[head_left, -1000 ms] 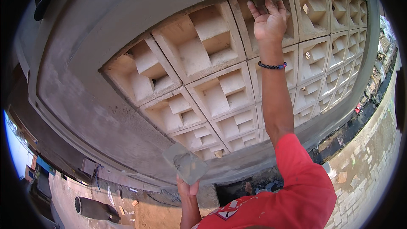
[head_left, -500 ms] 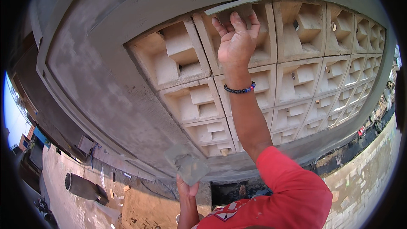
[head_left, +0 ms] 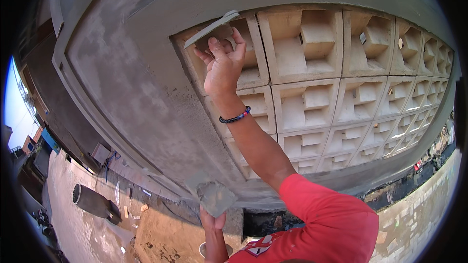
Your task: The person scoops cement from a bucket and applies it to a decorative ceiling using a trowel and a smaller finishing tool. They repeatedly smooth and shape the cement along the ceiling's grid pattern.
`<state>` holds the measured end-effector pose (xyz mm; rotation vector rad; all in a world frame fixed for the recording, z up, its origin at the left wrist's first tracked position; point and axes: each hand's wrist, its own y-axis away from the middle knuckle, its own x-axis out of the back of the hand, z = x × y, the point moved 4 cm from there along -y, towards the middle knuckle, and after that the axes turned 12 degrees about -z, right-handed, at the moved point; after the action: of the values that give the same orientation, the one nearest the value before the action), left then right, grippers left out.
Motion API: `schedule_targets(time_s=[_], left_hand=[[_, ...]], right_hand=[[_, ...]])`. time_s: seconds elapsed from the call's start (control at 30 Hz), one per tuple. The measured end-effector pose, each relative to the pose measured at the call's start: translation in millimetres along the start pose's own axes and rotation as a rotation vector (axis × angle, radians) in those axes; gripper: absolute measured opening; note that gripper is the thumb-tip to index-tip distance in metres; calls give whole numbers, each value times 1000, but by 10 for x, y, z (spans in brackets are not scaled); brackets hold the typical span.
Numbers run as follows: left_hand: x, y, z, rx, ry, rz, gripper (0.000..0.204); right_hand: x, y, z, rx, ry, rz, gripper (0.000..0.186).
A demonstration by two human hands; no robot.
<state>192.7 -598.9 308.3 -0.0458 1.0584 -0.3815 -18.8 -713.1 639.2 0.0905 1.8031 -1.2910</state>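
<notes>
My right hand (head_left: 225, 65), raised with a beaded bracelet on its wrist, grips a flat grey plastering float (head_left: 210, 29) from below. The float's long face is tilted and lies along the upper left of the opening, at the edge of the grey plastered wall (head_left: 141, 58). Behind that hand is the panel of pale ventilation blocks (head_left: 302, 44), partly hidden by my arm. Low in front, my left hand (head_left: 213, 221) holds up a small square mortar board (head_left: 216, 212) from beneath. A patch of wet grey mortar (head_left: 213, 194) lies on it.
A moulded ledge (head_left: 73, 87) runs down the wall's left side. On the ground below are a dark barrel (head_left: 92, 200) on its side, a heap of sand (head_left: 165, 236), a bucket (head_left: 203, 249) and scattered bits. A dark gutter (head_left: 390, 192) follows the wall's foot to the right.
My right hand and the float have moved left along the top edge to the upper left corner. The float tilts more steeply. My left hand stays low with the mortar board.
</notes>
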Motion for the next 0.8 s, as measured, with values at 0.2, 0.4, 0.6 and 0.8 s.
schedule_targets(time_s=[0.2,0.4,0.6,0.8], left_hand=[[8,-38,23,-21,44,23,33],[-35,-173,-75,59,15,-92,39],[-326,-310,-316,180,208,-109,49],[-684,-290,-372,220,408,-356,54]], right_hand=[[309,474,-52,-322,-39,-275,56],[737,771,-484,-626,202,-498,50],[572,1004,-797,-844,582,-817,33],[704,1234,-864,-847,713,-1037,28]])
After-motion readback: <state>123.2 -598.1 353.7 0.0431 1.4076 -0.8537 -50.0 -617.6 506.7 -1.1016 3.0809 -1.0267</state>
